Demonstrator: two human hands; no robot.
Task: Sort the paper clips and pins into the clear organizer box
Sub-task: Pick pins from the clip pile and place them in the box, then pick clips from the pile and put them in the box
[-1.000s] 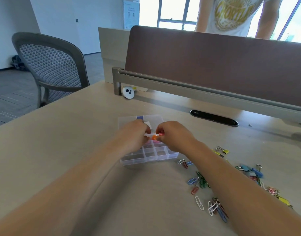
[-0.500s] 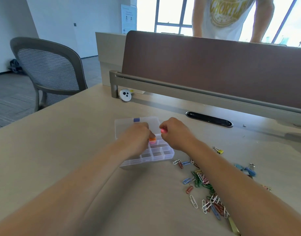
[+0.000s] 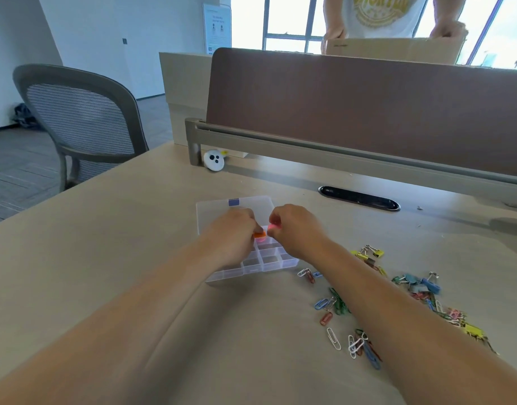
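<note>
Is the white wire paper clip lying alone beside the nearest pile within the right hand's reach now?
Probably yes: the white wire paper clip lies uncovered on the beige desk, nearer the body than the hand. But the right hand pinches a small pink piece, so it should release that first.

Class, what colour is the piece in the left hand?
Orange: the piece in the left hand, head view.
</note>
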